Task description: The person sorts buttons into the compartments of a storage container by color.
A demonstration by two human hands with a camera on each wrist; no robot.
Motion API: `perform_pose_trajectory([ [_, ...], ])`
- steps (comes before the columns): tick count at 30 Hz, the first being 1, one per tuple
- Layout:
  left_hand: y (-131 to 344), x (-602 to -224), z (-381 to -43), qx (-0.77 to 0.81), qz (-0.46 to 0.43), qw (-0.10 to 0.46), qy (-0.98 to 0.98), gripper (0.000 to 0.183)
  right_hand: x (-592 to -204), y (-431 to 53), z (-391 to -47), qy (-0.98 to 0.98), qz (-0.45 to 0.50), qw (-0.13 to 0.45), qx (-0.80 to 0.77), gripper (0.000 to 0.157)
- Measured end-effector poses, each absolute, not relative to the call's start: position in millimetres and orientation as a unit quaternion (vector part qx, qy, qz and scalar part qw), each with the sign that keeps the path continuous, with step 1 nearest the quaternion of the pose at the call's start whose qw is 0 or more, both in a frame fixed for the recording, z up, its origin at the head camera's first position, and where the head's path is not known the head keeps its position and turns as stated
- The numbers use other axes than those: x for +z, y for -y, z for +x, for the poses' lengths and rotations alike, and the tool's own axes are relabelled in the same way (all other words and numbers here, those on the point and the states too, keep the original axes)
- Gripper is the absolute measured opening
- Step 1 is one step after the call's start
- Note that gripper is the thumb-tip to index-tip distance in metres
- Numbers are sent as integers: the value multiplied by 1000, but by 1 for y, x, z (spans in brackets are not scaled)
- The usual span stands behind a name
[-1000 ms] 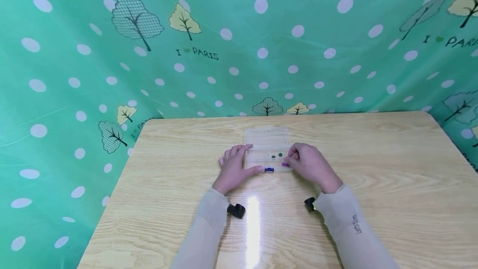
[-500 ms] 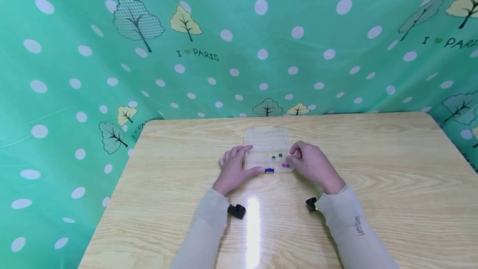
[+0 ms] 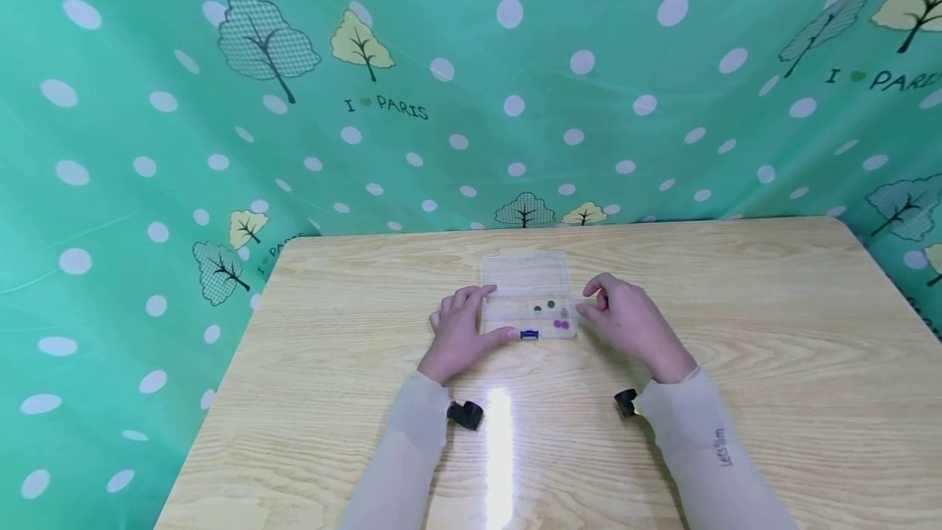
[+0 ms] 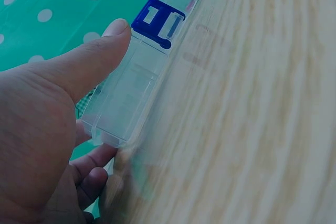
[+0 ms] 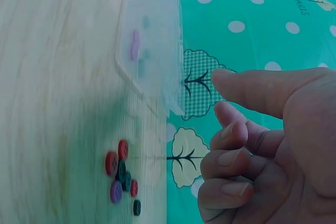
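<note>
A clear plastic compartment box (image 3: 508, 313) lies on the table with its lid (image 3: 525, 272) tilted back and a blue latch (image 3: 529, 334) on its front. My left hand (image 3: 459, 336) holds the box's left end, thumb along the front beside the latch, fingers at the far side. Inside, dark green buttons (image 3: 550, 303) sit in the rear right compartments and purple buttons (image 3: 562, 324) in the front right one. Just off the right end hovers my right hand (image 3: 629, 323); the right wrist view shows its thumb and index finger apart, the other fingers loosely curled, holding nothing.
Several loose red, green and purple buttons (image 5: 116, 192) lie on the table beyond the box's right end, hidden by my right hand in the head view. A green dotted curtain (image 3: 471, 105) hangs behind the wooden table (image 3: 331, 399).
My right hand has moved right, off the box's right end, and its thumb and index finger have parted. A greenish button now shows near the right end. The left hand stays put.
</note>
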State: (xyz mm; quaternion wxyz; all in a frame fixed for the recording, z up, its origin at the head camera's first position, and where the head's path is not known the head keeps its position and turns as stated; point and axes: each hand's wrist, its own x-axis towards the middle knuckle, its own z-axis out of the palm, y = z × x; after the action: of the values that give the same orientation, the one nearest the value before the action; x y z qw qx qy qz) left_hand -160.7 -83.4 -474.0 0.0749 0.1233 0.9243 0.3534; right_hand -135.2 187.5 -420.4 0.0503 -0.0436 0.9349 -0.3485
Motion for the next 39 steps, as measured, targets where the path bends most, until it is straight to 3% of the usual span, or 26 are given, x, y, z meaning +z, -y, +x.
perform_pose_trajectory([
  [39, 84, -479, -162, 348, 123, 71, -927, 95, -430, -228, -116, -945, -35, 28, -323, 23],
])
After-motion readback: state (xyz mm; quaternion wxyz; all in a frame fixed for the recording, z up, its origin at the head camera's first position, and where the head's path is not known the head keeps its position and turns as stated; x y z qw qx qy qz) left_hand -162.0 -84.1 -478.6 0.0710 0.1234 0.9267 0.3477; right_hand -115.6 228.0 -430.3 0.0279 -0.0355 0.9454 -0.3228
